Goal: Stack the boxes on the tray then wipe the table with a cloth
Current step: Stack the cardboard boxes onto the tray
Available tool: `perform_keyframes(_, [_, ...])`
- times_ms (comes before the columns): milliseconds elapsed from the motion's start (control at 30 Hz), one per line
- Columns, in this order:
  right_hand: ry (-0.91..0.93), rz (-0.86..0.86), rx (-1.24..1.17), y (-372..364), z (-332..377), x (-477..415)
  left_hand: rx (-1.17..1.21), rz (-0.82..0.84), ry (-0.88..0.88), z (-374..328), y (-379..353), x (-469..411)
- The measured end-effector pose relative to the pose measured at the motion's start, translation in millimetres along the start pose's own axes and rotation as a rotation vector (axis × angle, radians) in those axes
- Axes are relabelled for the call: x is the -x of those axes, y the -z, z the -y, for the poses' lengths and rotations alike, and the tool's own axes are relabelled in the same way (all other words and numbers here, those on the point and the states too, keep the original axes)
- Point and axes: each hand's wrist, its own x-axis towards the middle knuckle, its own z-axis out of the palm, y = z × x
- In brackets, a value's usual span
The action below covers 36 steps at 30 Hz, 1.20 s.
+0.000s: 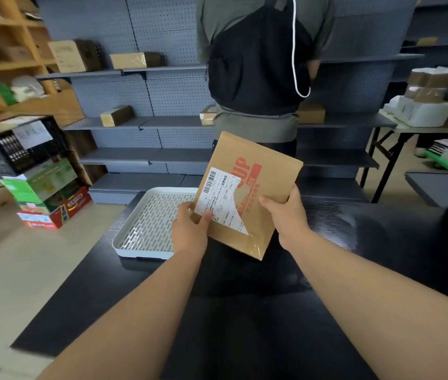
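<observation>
I hold a flat brown cardboard box [255,171] with red print and a white shipping label, tilted up above the black table [244,311]. My left hand [191,226] grips its lower left edge, thumb on the label. At the box's right side, my right hand [286,215] clasps the edge. A white tray [135,242] with a slotted grey insert sits on the table's left part, just left of the box, with nothing on it. No cloth is visible.
A person [258,64] in a black apron stands just beyond the table, facing grey shelves [140,122] that carry small brown boxes. Stacked cartons [50,198] and a black crate [17,146] stand on the floor at left. A folding table [423,127] with parcels is at right.
</observation>
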Motion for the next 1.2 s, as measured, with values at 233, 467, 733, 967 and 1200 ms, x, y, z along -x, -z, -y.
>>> perform_keyframes(233, [-0.023,0.042,0.037,-95,-15,-26,-0.147,0.103,0.002,26,61,-80])
perform_keyframes(467, [-0.169,0.027,0.033,-190,-27,-62,-0.539,0.168,-0.076,43,119,-177])
perform_keyframes(733, [-0.247,0.078,0.087,-252,-47,-84,-0.32,0.202,0.011,69,135,-249])
perform_keyframes(967, [-0.295,0.059,0.253,-278,-55,-101,-0.196,0.213,0.112,94,125,-290])
perform_keyframes(1200, [-0.277,0.032,0.372,-288,-64,-109,-0.186,0.252,0.147,111,114,-308])
